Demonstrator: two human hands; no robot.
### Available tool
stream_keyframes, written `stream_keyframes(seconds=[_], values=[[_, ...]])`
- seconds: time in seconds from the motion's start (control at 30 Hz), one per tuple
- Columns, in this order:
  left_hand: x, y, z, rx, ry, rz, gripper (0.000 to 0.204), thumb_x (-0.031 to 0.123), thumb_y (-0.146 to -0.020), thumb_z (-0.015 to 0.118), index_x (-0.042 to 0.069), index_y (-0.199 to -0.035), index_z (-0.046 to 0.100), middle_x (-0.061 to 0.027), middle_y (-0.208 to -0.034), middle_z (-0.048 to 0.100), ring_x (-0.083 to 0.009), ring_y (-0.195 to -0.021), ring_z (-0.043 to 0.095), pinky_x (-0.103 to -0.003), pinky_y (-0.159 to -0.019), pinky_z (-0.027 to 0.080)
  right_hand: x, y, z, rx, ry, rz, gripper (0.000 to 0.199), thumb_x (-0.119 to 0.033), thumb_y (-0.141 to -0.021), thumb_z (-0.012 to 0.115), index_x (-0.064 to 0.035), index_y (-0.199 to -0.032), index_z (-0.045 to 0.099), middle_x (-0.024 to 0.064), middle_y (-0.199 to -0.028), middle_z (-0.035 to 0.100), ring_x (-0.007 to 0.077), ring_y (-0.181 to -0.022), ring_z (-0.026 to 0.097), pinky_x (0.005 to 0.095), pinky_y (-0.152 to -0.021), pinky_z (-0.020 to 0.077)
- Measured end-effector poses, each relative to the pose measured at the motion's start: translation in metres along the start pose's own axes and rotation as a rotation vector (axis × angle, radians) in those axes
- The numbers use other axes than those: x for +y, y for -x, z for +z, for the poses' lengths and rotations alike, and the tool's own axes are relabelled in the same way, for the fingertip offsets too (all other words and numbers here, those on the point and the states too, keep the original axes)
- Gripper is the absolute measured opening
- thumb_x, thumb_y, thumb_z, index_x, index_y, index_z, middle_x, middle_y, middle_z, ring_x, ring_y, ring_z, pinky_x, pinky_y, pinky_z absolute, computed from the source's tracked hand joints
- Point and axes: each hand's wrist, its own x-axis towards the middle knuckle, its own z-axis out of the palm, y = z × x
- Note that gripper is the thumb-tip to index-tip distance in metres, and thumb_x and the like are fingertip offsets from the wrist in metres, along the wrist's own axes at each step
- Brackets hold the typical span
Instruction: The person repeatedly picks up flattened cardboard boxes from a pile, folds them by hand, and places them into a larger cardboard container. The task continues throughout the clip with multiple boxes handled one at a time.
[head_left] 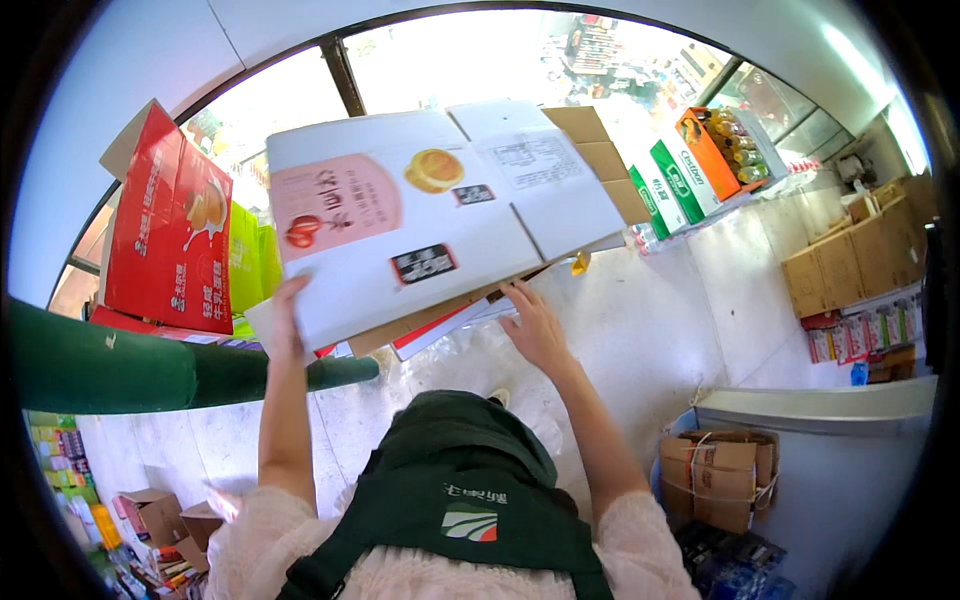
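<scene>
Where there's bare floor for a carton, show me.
The widest bare floor lies between the right hand and the brown cartons at far right. A smaller patch lies between the green pipe and the open cartons, lower left. Crowded: along the window, with red box, green boxes, orange box of bottles.

White carton's (pixel 352 277) underside hidden; shoe (pixel 501 397) partly

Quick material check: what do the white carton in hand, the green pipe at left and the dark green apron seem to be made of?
White carton: printed cardboard, smooth finish; stiff panels and slits between flaps show it.
Green pipe: painted metal or plastic, smooth; its even colour leaves that open.
Dark green apron: probably woven cloth, matte; it drapes in soft folds.
</scene>
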Motion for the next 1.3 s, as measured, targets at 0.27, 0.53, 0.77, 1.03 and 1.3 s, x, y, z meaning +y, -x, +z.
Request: stream_keyframes(seconds=[0.27, 0.53, 0.77, 1.03, 1.3], values=[[0.084, 0.057, 0.0, -0.055, 0.291, 0.298, 0.038, 0.023, -0.078, 0.053, 0.007, -0.113, 0.051, -0.0103, -0.106, 0.054, -0.0215, -0.095, 0.054, -0.032, -0.083, 0.045, -0.011, -0.115, 0.101, -0.285, -0.243, 0.003, 0.053, -0.034, -0.084, 0.048, -0.01, -0.131, 0.037, 0.0222, -0.134, 0.034, 0.0353, -0.122, 0.034, 0.0481, -0.099, 0.0244], [0.034, -0.024, 0.142, -0.55, -0.442, 0.717, 0.052, -0.001, -0.075, 0.058, 0.009, -0.124, 0.046, -0.014, -0.139, 0.032, -0.0273, -0.13, 0.027, -0.036, -0.104, 0.024, 0.048, -0.133, 0.167, -0.644, -1.544, 0.52, 0.054, -0.039, -0.089, 0.041, -0.0089, -0.133, 0.032, 0.0148, -0.134, 0.037, 0.0281, -0.125, 0.032, 0.0437, -0.102, 0.0245], [-0.075, -0.103, 0.199, -0.693, -1.127, 0.648, 0.061, 0.026, -0.08, 0.058, 0.024, -0.135, 0.033, 0.0001, -0.145, 0.021, -0.0266, -0.134, 0.017, -0.059, -0.102, 0.015, 0.235, -0.098, -0.015, 0.186, -1.651, 0.61, 0.047, -0.037, -0.089, 0.042, -0.0096, -0.127, 0.042, 0.0076, -0.132, 0.04, 0.0253, -0.122, 0.034, 0.0416, -0.102, 0.0256], [-0.137, -0.116, 0.206, -0.561, -1.206, 0.674, 0.055, 0.035, -0.08, 0.058, 0.024, -0.13, 0.038, 0.0036, -0.143, 0.025, -0.0207, -0.133, 0.019, -0.053, -0.106, 0.006, 0.234, -0.134, -0.075, 0.112, -0.549, 0.632, 0.058, -0.019, -0.083, 0.056, -0.0063, -0.133, 0.03, 0.0138, -0.134, 0.035, 0.0242, -0.126, 0.029, 0.0401, -0.104, 0.0212], [-0.139, -0.093, 0.183, 0.248, -0.608, 0.245, 0.057, 0.019, -0.068, 0.073, 0.004, -0.117, 0.047, -0.0203, -0.128, 0.039, -0.0288, -0.119, 0.037, -0.043, -0.093, 0.035, 0.221, -0.191, 0.012, -0.204, 0.436, 0.424, 0.079, -0.05, -0.066, 0.068, -0.0312, -0.134, 0.033, 0.0171, -0.144, 0.014, 0.0414, -0.13, 0.012, 0.0646, -0.096, 0.0156]])
